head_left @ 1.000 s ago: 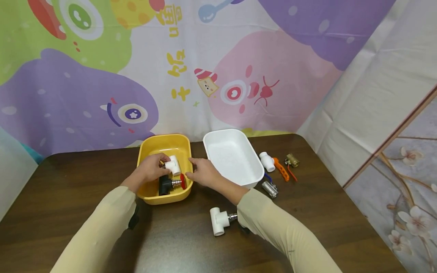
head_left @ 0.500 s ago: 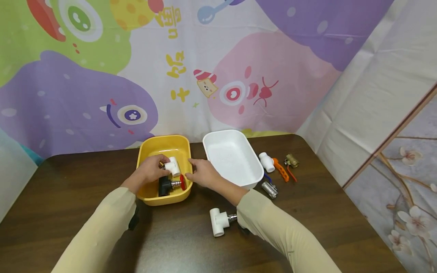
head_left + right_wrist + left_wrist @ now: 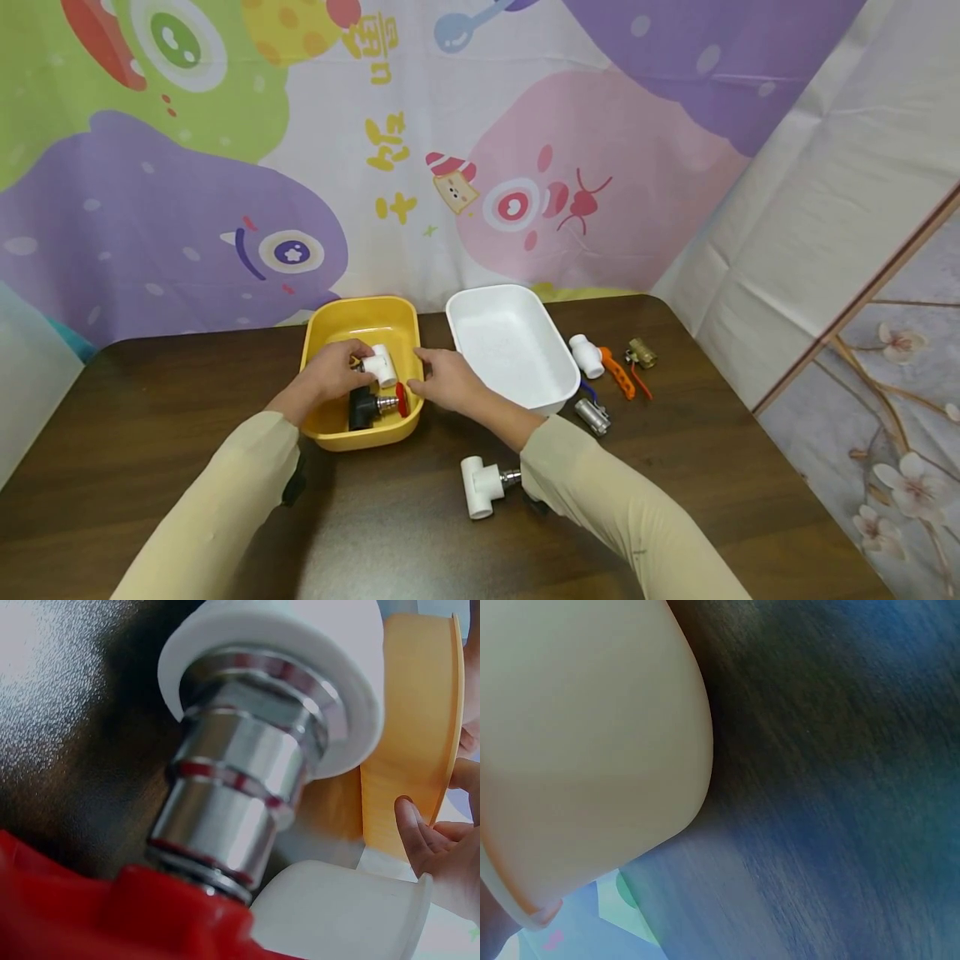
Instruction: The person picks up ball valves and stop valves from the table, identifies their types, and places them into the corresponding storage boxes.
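Observation:
In the head view my left hand (image 3: 332,371) reaches into the yellow plastic bin (image 3: 362,313) and grips a white tee valve (image 3: 381,364); my fingers hide its handle end. A black tee valve (image 3: 363,409) with a red handle lies just in front of it, inside the bin. My right hand (image 3: 448,380) holds the bin's right rim, as the right wrist view also shows, with the fingers (image 3: 409,817) at the edge. Another white tee valve (image 3: 480,487) lies on the table beneath my right forearm; its metal neck and red handle (image 3: 172,911) loom large in the right wrist view.
A white bin (image 3: 510,337) stands right of the yellow one. Beyond it lie a white ball valve (image 3: 587,356) with an orange handle, a brass valve (image 3: 642,352) with a red lever, and a silver valve (image 3: 593,417) with a blue lever. A printed curtain (image 3: 420,250) hangs behind.

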`<state>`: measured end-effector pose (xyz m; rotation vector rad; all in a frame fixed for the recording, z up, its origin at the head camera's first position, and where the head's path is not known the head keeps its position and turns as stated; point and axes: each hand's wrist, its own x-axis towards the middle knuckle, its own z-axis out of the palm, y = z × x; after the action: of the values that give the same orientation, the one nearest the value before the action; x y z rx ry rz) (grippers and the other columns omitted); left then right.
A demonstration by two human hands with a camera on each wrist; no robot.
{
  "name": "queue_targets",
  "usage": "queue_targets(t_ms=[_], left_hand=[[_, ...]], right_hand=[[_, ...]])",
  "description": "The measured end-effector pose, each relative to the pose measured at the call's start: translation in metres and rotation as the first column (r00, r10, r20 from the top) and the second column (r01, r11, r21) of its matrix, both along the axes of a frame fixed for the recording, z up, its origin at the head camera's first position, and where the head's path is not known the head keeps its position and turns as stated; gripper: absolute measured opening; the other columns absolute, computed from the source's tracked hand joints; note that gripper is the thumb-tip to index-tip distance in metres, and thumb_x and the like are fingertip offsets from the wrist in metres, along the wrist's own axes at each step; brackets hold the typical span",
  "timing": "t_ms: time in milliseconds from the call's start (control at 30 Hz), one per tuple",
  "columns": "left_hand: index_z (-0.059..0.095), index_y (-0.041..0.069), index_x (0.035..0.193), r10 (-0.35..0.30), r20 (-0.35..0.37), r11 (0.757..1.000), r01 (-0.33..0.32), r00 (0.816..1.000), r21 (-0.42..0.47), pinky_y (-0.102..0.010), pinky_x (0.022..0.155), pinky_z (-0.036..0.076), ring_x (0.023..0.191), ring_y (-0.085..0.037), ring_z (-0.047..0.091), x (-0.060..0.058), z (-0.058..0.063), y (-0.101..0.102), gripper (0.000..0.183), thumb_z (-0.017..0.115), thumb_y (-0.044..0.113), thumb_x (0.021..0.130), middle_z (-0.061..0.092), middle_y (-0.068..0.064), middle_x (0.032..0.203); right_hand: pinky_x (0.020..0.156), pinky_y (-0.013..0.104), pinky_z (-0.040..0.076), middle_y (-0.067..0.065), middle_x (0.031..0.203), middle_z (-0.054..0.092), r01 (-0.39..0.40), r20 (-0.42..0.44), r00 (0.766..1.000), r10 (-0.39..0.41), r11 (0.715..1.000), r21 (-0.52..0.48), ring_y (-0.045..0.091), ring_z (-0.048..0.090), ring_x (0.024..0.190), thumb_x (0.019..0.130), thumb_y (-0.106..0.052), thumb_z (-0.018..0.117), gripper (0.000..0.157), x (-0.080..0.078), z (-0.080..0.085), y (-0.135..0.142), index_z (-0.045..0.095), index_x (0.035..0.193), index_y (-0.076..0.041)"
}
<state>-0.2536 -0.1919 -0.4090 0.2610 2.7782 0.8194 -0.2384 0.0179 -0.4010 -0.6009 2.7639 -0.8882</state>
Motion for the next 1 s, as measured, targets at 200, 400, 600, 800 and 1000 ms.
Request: queue_targets(t_ms=[200, 400, 600, 800, 1000], left_hand=[[0.056, 0.001, 0.118, 0.023, 0.011, 1.0, -0.023, 1.0, 0.002, -0.05, 0.102, 0.04, 0.107, -0.032, 0.052, 0.001, 0.003, 0.0, 0.04, 0.065, 0.023, 0.086, 0.058, -0.018, 0.12], [0.056, 0.005, 0.119, 0.054, 0.049, 0.998, -0.055, 0.997, 0.014, -0.049, 0.101, 0.042, 0.111, -0.032, 0.05, 0.002, 0.006, 0.0, 0.038, 0.064, 0.023, 0.088, 0.055, -0.017, 0.125], [0.057, 0.005, 0.119, 0.034, 0.02, 0.999, -0.034, 0.999, 0.003, -0.051, 0.102, 0.041, 0.115, -0.035, 0.049, 0.005, 0.006, -0.002, 0.036, 0.063, 0.022, 0.088, 0.056, -0.018, 0.126], [0.059, 0.004, 0.117, 0.018, -0.033, 1.0, -0.018, 0.999, 0.022, -0.05, 0.099, 0.043, 0.113, -0.035, 0.049, 0.01, 0.007, -0.003, 0.033, 0.063, 0.02, 0.088, 0.058, -0.019, 0.123], [0.06, 0.004, 0.113, 0.002, -0.083, 0.998, 0.003, 0.997, 0.059, -0.051, 0.102, 0.041, 0.112, -0.035, 0.051, 0.015, 0.011, 0.001, 0.03, 0.064, 0.019, 0.087, 0.061, -0.017, 0.117]], right_hand=[[0.055, 0.016, 0.045, 0.005, 0.086, 0.065, 0.004, 0.003, 1.0, -0.004, 1.0, 0.003, 0.006, 0.054, 0.064, 0.085, -0.027, 0.067, 0.06, -0.001, 0.001, -0.001, 0.047, 0.137, -0.006], [0.056, 0.016, 0.044, 0.006, 0.086, 0.066, 0.005, 0.003, 1.0, -0.005, 1.0, 0.006, 0.007, 0.054, 0.064, 0.085, -0.027, 0.066, 0.06, 0.0, 0.001, -0.001, 0.047, 0.137, -0.005], [0.055, 0.016, 0.044, 0.006, 0.084, 0.065, 0.005, 0.009, 1.0, -0.005, 1.0, 0.001, 0.007, 0.054, 0.062, 0.085, -0.026, 0.067, 0.059, 0.0, 0.0, -0.001, 0.047, 0.137, -0.005], [0.054, 0.016, 0.044, 0.006, 0.083, 0.064, 0.011, 0.019, 1.0, -0.011, 1.0, 0.0, 0.007, 0.053, 0.06, 0.085, -0.026, 0.066, 0.06, -0.001, -0.001, -0.001, 0.046, 0.137, -0.005], [0.052, 0.017, 0.044, 0.003, 0.076, 0.06, 0.005, 0.016, 1.0, -0.004, 1.0, -0.006, 0.007, 0.052, 0.057, 0.085, -0.026, 0.066, 0.06, -0.001, -0.001, -0.001, 0.046, 0.137, -0.004]])
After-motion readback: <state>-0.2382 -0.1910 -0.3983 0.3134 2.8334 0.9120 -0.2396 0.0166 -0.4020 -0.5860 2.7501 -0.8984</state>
